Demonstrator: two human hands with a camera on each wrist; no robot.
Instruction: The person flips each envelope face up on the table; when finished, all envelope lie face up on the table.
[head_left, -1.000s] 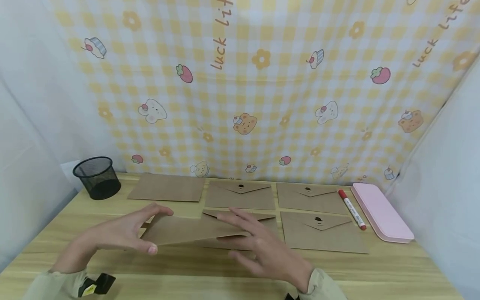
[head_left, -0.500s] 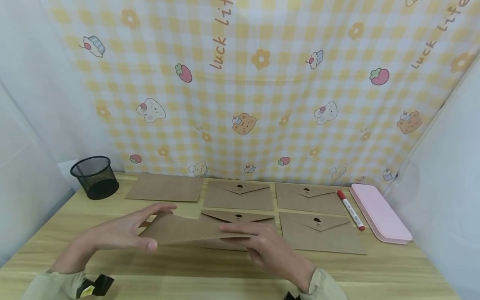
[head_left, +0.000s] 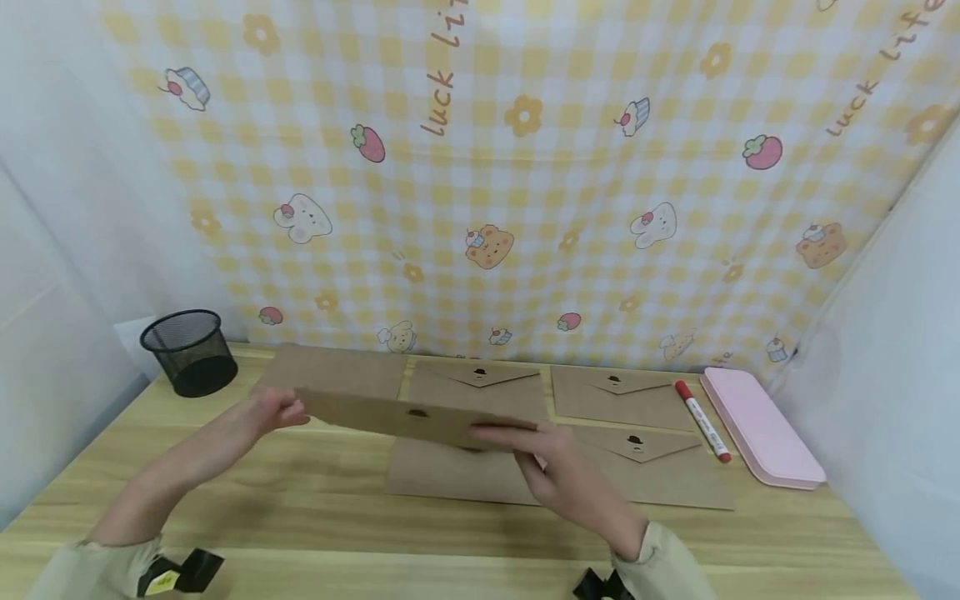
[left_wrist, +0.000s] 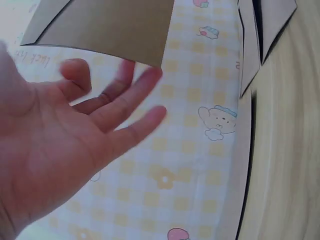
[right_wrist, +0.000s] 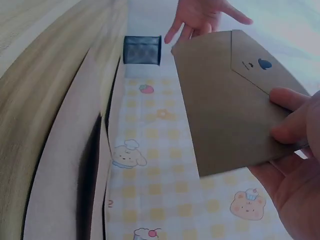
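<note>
Lifting a brown envelope [head_left: 408, 418] clear of the others laid out on the desk [head_left: 300, 517], the right hand [head_left: 558, 462] pinches its end while the left hand [head_left: 262, 414], fingers spread loose, steadies the other; seemingly mid-turn, with careful laying-down to follow.

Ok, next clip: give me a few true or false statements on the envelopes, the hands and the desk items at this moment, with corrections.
1. The right hand pinches one end of the lifted brown envelope. True.
2. The left hand has its fingers wrapped tightly round a pen. False: its fingers are spread straight at the envelope's other end, and the red-capped marker lies on the wooden desk.
3. The black mesh cup stands at the desk's far left. True.
4. The pink case sits inside the mesh cup. False: it lies flat at the far right, beside the marker.
5. Other envelopes lie flat on the desk. True.
</note>
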